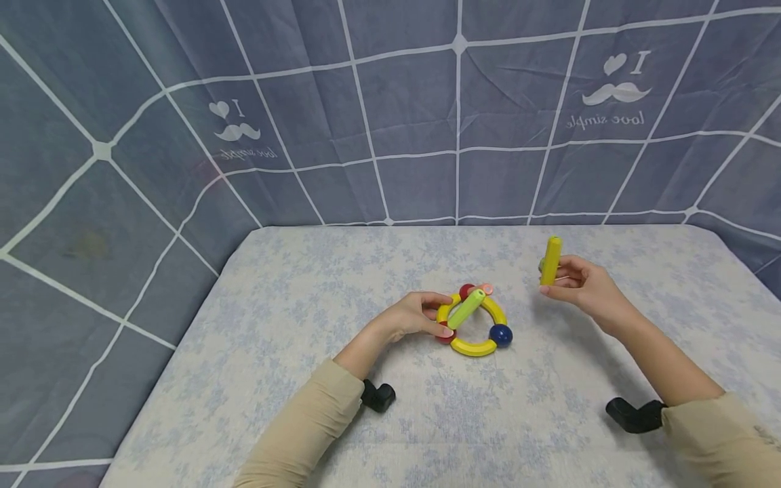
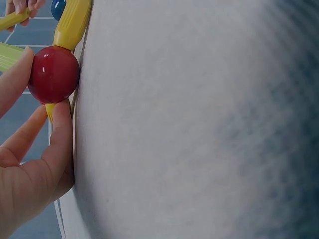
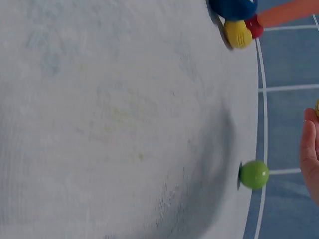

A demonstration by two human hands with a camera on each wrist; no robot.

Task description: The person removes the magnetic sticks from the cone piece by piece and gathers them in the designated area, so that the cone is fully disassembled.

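My left hand (image 1: 410, 317) pinches a red ball (image 2: 54, 74) between thumb and fingers. That ball joins the left side of a ring of curved yellow rods (image 1: 474, 348) lying on the table. A light green rod (image 1: 466, 310) slants up from the same ball. Another red ball (image 1: 466, 291) forms the ring's far corner, with an orange rod (image 3: 289, 13) rising from it, and a blue ball (image 1: 501, 335) sits at the right. Off to the right, my right hand (image 1: 588, 288) holds a straight yellow rod (image 1: 551, 261) upright, raised above the table.
A green ball (image 3: 254, 174) rests on the table beyond my right hand, mostly hidden by the yellow rod in the head view. The patterned tablecloth (image 1: 293, 298) runs back to a blue gridded curtain (image 1: 415, 122). Black wrist mounts (image 1: 634, 415) stick out at both sleeves.
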